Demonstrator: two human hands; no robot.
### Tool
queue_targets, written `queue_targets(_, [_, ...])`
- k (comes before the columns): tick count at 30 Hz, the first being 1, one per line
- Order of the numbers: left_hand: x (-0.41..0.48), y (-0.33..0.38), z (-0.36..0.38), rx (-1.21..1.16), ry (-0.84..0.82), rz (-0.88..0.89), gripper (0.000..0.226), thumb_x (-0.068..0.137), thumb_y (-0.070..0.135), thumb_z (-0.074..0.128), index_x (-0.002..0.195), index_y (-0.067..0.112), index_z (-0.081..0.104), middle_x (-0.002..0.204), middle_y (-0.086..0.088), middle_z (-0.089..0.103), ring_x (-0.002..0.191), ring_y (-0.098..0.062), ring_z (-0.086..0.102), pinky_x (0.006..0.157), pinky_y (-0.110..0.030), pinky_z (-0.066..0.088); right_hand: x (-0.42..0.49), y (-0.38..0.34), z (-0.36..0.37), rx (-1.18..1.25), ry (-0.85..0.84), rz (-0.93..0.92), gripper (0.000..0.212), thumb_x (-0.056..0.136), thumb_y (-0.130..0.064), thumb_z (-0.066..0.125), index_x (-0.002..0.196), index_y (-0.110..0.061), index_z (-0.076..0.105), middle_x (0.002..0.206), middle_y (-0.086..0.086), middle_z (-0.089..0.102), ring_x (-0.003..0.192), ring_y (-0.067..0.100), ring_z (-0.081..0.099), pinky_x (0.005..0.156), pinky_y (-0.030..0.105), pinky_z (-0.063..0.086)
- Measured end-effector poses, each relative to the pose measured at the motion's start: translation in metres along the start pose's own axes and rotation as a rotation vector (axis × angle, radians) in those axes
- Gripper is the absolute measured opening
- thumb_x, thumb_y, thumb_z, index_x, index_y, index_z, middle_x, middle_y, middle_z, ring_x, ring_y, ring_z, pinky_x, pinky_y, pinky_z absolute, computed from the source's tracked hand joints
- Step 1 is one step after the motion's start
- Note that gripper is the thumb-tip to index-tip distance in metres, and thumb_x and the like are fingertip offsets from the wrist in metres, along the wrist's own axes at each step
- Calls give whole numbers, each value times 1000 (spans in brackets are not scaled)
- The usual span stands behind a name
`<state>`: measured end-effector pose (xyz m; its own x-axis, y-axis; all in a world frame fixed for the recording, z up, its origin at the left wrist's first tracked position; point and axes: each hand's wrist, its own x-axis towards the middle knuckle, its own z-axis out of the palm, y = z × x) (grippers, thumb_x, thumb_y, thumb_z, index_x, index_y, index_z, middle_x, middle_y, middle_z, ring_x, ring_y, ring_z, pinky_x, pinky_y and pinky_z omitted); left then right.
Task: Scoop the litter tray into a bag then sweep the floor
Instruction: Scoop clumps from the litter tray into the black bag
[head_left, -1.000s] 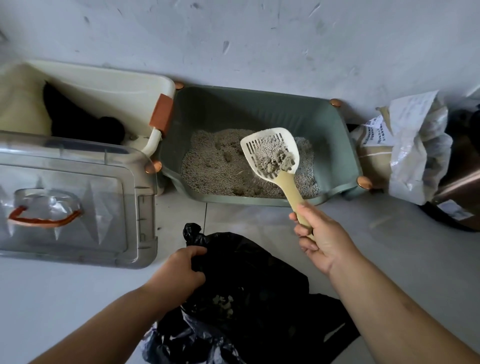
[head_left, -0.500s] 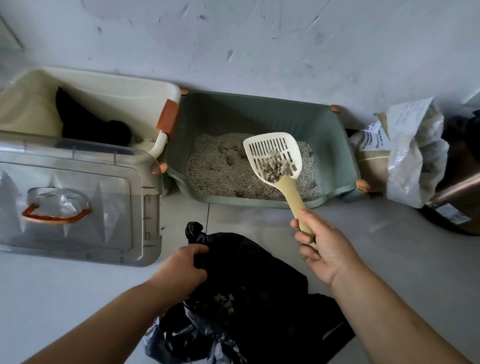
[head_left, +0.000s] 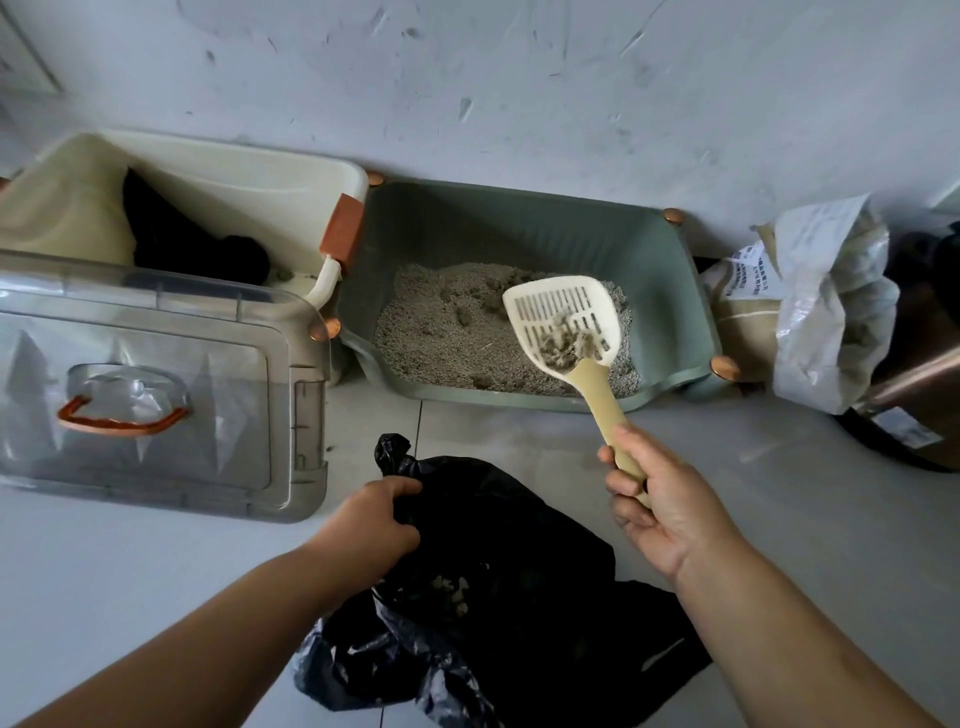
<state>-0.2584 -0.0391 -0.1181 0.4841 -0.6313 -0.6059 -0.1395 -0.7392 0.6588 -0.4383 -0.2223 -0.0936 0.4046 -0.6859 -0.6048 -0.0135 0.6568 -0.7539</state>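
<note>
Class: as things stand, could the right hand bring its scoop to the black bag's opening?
Probably yes. The right hand holds the scoop over the litter tray; the left hand holds the black bag open nearby, with nothing lying between them.

**Loaded scoop (head_left: 563, 319) over litter tray (head_left: 519, 228), black bag (head_left: 519, 571) in front**

Green litter tray sat on the floor (head_left: 779, 493), holding grey litter (head_left: 447, 332). Cream slotted scoop was tilted above its front right corner, carrying grey clumps (head_left: 566, 347). Black bag lay crumpled and open, a few clumps inside.

A home's pet corner. A litter tray (head_left: 519, 228) sits at twelve o'clock against a scuffed wall (head_left: 519, 78), on tiled floor (head_left: 779, 493).
</note>
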Motion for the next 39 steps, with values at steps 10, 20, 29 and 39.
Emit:
queue_targets(10, [-3, -2, -2, 0, 5, -6, 59, 85, 2, 57, 141, 18, 47, 87, 0, 64, 48, -6, 57, 44, -15, 43, -2, 4, 1, -67, 29, -3, 8, 94, -17, 56, 100, -15, 61, 69, 1, 53, 37, 2, 34, 29, 10, 15])
queue_targets(20, [-5, -5, -4, -11, 45, -15, 61, 85, 1, 57, 142, 17, 45, 94, -4, 66, 61, -11, 62, 52, -18, 48, -15, 8, -7, -91, -36, 31, 9, 92, -19, 57, 100, -18, 62, 69, -1, 53, 38, 2, 32, 29, 10, 16])
queue_targets(29, [-7, -8, -11, 28, 102, 36, 63, 82, -2, 57, 142, 12, 46, 121, -13, 60, 99, -26, 65, 85, -36, 57, -39, 19, -38, -351, -239, 173, 25, 91, -13, 57, 114, -14, 67, 74, 8, 56, 41, 8, 36, 33, 15, 21])
queue_targets(39, [3, -21, -10, 32, 137, 17, 69, 80, 0, 57, 146, 17, 42, 134, -10, 51, 107, -26, 61, 82, -29, 55, -43, 14, -54, -933, -314, 102, 39, 85, -7, 67, 105, -39, 72, 61, -16, 55, 53, 1, 46, 52, 17, 35])
